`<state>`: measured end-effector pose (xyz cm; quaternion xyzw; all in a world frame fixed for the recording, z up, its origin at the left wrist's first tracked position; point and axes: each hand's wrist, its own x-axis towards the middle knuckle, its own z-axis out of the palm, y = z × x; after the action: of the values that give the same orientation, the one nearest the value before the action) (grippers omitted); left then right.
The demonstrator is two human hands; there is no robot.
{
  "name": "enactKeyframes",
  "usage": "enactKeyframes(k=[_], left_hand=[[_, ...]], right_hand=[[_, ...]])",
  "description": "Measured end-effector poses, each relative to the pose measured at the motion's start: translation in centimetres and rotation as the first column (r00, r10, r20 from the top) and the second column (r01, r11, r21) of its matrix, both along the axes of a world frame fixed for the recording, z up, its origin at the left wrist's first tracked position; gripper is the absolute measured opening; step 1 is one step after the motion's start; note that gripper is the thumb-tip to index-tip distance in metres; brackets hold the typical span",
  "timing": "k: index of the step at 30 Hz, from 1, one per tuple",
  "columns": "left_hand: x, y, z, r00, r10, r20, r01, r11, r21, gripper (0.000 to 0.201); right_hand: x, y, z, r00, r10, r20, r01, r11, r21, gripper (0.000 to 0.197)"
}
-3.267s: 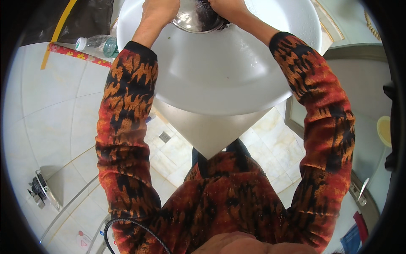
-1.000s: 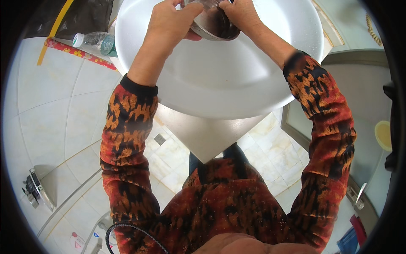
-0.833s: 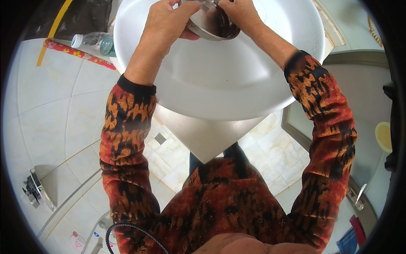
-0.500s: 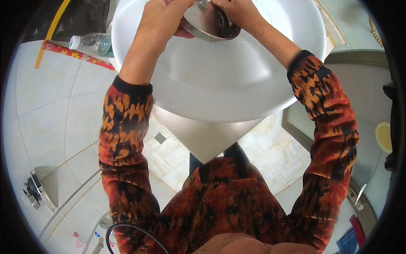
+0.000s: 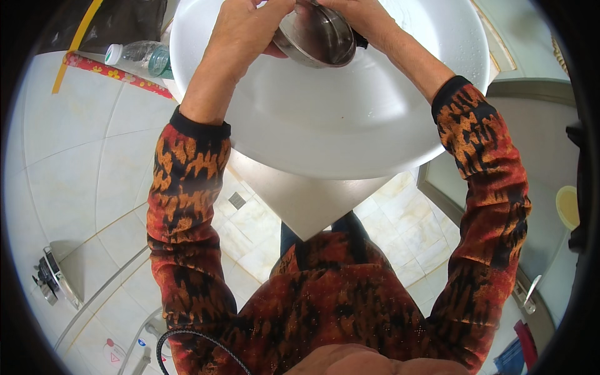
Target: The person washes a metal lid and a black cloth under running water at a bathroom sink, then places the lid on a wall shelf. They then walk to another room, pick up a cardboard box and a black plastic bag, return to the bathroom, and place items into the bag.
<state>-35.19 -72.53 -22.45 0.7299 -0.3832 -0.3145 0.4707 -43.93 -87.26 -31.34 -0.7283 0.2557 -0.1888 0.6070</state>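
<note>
Over the white basin (image 5: 294, 150), at the top edge of the view, I hold a round, shiny metal bowl (image 5: 315, 40) tilted with its hollow side toward me. My left hand (image 5: 250, 28) grips its left side, with the thumb near the far rim and fingers beneath. My right hand (image 5: 365, 19) is closed at its far right rim. The top edge cuts off the far part of the bowl, and some fingertips are hidden. A small black piece (image 5: 361, 40) shows between the bowl and my right hand; whether it belongs to the bowl I cannot tell.
The basin rests at the pointed corner of a pale counter (image 5: 306, 206). Left of it lie a clear plastic bottle (image 5: 134, 57) with a white cap and a red flowered strip (image 5: 119, 75). A grey-framed door (image 5: 531, 181) stands at right. Wall fittings (image 5: 56, 278) are at lower left.
The bowl has turned and tipped a little, and sits slightly lower in the view. A black piece now shows beside my right hand. Both hands keep their hold.
</note>
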Motion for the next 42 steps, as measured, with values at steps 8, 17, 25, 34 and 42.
enactKeyframes(k=[8,17,25,34,42], left_hand=[[2.2,-0.6,-1.7,0.995,0.045,0.092,-0.044,0.999,-0.012,0.025],[3.7,-4.0,-2.1,0.996,0.073,0.041,-0.07,0.996,-0.063,0.033],[2.6,-5.8,-3.5,0.961,0.201,-0.19,-0.209,0.978,-0.023,0.043],[6.2,-6.1,-6.5,0.9,0.421,-0.11,-0.431,0.899,-0.08,0.029],[6.5,-7.6,-8.1,0.901,0.421,-0.105,-0.417,0.907,0.062,0.026]], right_hand=[[0.3,0.0,-0.2,0.981,0.166,0.103,-0.117,0.921,-0.372,0.017],[3.2,-2.6,-0.1,0.966,-0.255,-0.045,0.234,0.933,-0.273,0.02],[4.1,-4.5,-1.8,0.923,-0.371,0.1,0.363,0.755,-0.546,0.031],[5.2,-2.0,-3.7,0.923,-0.332,0.195,0.296,0.936,0.192,0.022],[6.0,-4.0,-3.0,0.835,-0.529,0.151,0.529,0.694,-0.488,0.016]])
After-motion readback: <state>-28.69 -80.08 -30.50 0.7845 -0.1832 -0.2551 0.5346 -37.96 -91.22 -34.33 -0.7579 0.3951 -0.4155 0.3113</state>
